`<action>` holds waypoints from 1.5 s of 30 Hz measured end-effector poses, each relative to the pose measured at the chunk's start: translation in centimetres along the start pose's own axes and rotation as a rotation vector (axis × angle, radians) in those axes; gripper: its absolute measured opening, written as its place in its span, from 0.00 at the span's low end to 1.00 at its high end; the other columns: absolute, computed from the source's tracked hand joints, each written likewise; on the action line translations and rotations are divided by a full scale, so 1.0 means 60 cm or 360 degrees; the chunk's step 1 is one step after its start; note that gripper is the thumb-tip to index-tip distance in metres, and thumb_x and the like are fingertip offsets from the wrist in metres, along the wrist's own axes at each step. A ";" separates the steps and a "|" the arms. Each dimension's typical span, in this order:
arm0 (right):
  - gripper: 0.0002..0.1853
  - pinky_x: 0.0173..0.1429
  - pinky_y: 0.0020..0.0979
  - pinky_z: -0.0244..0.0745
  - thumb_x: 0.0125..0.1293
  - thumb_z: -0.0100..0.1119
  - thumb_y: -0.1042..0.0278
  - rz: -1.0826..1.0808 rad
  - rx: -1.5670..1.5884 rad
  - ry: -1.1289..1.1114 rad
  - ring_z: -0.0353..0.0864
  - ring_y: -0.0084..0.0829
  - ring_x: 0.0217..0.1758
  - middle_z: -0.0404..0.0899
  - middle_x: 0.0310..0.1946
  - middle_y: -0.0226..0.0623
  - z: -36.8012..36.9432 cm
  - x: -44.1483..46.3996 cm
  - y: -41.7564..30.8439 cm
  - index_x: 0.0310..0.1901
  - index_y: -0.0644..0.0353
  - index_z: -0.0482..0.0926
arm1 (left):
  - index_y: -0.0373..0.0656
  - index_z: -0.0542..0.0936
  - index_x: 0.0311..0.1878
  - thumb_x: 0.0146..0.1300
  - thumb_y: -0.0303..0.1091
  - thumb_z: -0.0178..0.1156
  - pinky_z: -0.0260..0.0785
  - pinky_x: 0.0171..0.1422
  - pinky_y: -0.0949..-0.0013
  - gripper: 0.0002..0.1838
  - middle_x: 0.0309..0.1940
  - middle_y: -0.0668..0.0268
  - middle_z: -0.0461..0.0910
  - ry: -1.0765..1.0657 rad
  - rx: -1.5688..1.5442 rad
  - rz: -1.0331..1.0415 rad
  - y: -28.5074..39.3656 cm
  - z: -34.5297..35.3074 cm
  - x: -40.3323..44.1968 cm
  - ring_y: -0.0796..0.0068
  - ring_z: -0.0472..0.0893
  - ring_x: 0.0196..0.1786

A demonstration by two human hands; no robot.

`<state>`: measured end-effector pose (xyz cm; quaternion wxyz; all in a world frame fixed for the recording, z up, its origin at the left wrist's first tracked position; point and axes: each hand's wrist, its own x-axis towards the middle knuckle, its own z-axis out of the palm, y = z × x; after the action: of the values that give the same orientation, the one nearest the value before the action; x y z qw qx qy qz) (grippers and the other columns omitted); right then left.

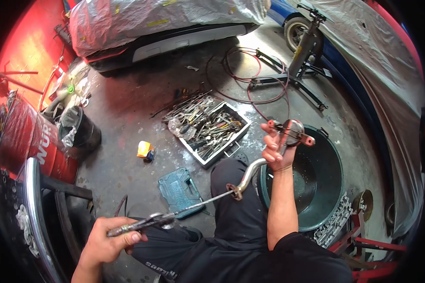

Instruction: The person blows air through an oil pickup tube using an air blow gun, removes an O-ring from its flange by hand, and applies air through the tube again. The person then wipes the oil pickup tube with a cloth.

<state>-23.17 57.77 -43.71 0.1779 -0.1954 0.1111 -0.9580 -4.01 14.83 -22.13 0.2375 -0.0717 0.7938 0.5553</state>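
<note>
My left hand (112, 239) is closed round the dark handle of a tool with a long thin metal rod, which looks like an air blow gun (193, 206). The rod reaches up to the oval flange of a bent metal pipe; whether its tip is inside the opening I cannot tell. That pipe has a round head with bolt tabs and looks like an oil pickup tube (251, 174). Raised over the dark tub (339, 165), my right hand (279, 153) grips it near the round head. My knee (231, 188) is beneath the flange.
A white-edged tray of tools (244, 125) stands ahead, with loose wrenches (189, 111) beside it. A teal tool case (174, 188) lies left of my knee. A red hose (231, 99) coils by a wheeled stand (300, 66). Black bucket (87, 134) and red drum (47, 141) stand left.
</note>
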 end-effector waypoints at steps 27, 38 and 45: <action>0.24 0.72 0.50 0.68 0.74 0.48 0.58 -0.0311 -0.0616 0.0670 0.73 0.52 0.67 0.73 0.65 0.55 0.029 -0.027 -0.066 0.61 0.70 0.73 | 0.35 0.81 0.37 0.48 0.21 0.66 0.75 0.33 0.63 0.10 0.28 0.57 0.82 0.0090 0.0977 0.1152 -0.007 0.075 -0.023 0.56 0.83 0.29; 0.25 0.73 0.52 0.67 0.74 0.46 0.57 -0.0373 -0.0520 0.0741 0.71 0.52 0.69 0.72 0.65 0.58 0.004 -0.035 -0.057 0.61 0.72 0.72 | 0.36 0.80 0.35 0.49 0.21 0.65 0.76 0.34 0.63 0.08 0.29 0.57 0.82 0.0124 0.0930 0.1150 -0.004 0.082 -0.023 0.57 0.84 0.29; 0.26 0.75 0.52 0.65 0.75 0.46 0.56 -0.0350 -0.0471 0.0764 0.69 0.52 0.71 0.71 0.66 0.59 0.003 -0.030 -0.058 0.62 0.73 0.72 | 0.36 0.80 0.37 0.47 0.21 0.64 0.77 0.36 0.63 0.11 0.32 0.57 0.83 0.0102 0.0953 0.1132 0.000 0.081 -0.023 0.58 0.85 0.31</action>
<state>-22.57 61.63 -43.16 0.0114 0.0021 0.2667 -0.9637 -1.33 19.09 -22.82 0.0179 0.2596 0.9014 0.3461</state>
